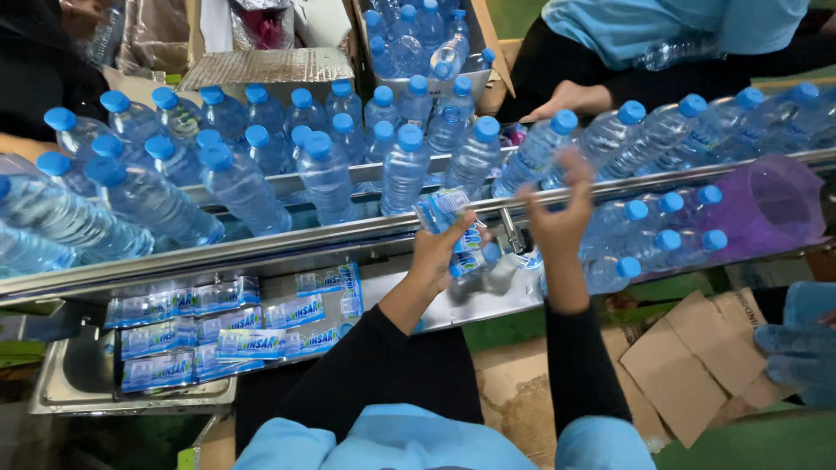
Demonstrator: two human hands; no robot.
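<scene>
Label sleeves (446, 211), blue and white, are pinched in a small bunch by the fingers of my left hand (435, 252) at the centre of the frame, just above the steel rail (261, 248) that crosses the picture. My right hand (557, 218) is raised beside it, fingers spread narrow and empty, their tips close to the blue cap of a bottle (531, 152) in the row behind the rail; whether they touch it I cannot tell.

Progress, as I judge it: the clear bottles crowded at upper left (235, 174) show no coloured band from this angle, so most appear unlabelled. The row at upper right (662, 130) is too blurred to decide. Stacks of flat sleeves (200, 335) fill the metal tray (70, 383) at lower left, which suggests a large supply not yet applied.

At the top right, another person's hand (570, 97) rests by the far side of the line. A carton of bottles (427, 43) stands at top centre; flattened cardboard (688, 357) lies on the floor at lower right.
</scene>
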